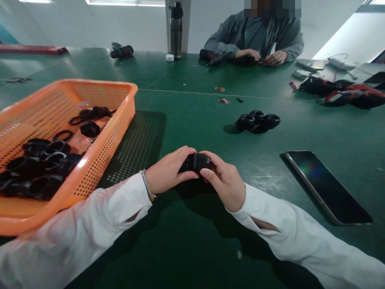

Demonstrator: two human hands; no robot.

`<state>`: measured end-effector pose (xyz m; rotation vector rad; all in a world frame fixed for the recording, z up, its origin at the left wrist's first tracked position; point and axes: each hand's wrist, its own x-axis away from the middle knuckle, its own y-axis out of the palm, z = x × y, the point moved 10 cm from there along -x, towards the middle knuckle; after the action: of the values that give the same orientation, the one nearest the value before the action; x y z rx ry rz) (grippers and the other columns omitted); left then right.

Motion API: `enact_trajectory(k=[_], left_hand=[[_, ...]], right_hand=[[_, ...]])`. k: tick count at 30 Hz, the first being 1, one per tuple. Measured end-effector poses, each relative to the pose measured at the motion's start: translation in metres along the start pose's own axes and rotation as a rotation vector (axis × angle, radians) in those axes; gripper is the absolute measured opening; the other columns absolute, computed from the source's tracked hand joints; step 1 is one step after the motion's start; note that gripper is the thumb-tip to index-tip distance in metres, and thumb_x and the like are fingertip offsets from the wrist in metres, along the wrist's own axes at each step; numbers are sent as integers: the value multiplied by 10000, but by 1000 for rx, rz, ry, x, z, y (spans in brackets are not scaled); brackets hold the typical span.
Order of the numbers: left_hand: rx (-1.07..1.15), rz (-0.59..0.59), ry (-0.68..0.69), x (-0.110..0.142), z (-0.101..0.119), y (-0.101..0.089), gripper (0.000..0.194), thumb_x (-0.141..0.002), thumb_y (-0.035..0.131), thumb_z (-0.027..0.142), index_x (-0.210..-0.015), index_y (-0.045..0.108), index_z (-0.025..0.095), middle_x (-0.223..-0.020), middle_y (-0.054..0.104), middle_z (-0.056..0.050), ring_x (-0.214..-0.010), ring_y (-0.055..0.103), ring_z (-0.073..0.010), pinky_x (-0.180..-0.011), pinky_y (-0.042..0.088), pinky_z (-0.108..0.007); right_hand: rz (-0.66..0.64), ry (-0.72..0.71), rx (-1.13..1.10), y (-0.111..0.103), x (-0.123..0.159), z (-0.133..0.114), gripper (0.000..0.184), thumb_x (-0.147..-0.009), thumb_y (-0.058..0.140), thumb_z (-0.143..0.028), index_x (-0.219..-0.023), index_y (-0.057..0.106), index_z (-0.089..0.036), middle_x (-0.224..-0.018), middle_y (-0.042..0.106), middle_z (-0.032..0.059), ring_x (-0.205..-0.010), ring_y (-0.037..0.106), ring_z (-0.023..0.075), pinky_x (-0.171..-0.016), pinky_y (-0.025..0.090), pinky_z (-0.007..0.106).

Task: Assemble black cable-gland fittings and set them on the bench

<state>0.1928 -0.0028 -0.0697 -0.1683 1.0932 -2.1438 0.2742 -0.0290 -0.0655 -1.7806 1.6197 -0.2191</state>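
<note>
Between my two hands, just above the green tabletop, is a black cylindrical fitting with a ridged ring around its middle. My left hand is closed around its left end, thumb below and fingers on top. My right hand pinches the right end between thumb and fingers. Parts of both ends are hidden by my fingers. Beyond my right hand, a small cluster of similar black fittings lies on the table. To my left stands an orange perforated basket with black rings and fittings inside.
A dark phone lies at the right. Farther back are a dark bottle, a white cap, a black tool and black-and-red bundles. Across the table sits a person in grey, hands on small items.
</note>
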Motion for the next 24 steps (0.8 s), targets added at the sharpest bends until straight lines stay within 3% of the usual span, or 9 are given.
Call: enact_trajectory(k=[9,17,24], left_hand=[[13,25,9,-1,-1,-2,467,-844,412,568,-1047,471,152,-1017,569,-111,-905,565,-232,-815,469,-365],[216,-33,-120,0,-15,4,519,-813,466,560,-1112,445,136,-881,607,-70,-756,596,-213,-671,479,-325],[107,-48,-85,-2,-12,7,503,-795,547,485,-1139,436,136,-1003,613,-108,-852,612,-240,-739,479,-348]], right_hand=[[-17,27,-37,3,-1,5,281,-865,420,-305,-1100,479,-162,-848,676,58,-664,656,179,-571,521,287],[10,-329,212,-1,-5,-16,315,-903,417,-313,-1193,406,-191,-1116,630,110,-987,630,222,-812,528,360],[-33,-456,308,4,-1,-20,382,-935,351,-364,-1274,339,-188,-1086,631,122,-888,637,230,-771,537,384]])
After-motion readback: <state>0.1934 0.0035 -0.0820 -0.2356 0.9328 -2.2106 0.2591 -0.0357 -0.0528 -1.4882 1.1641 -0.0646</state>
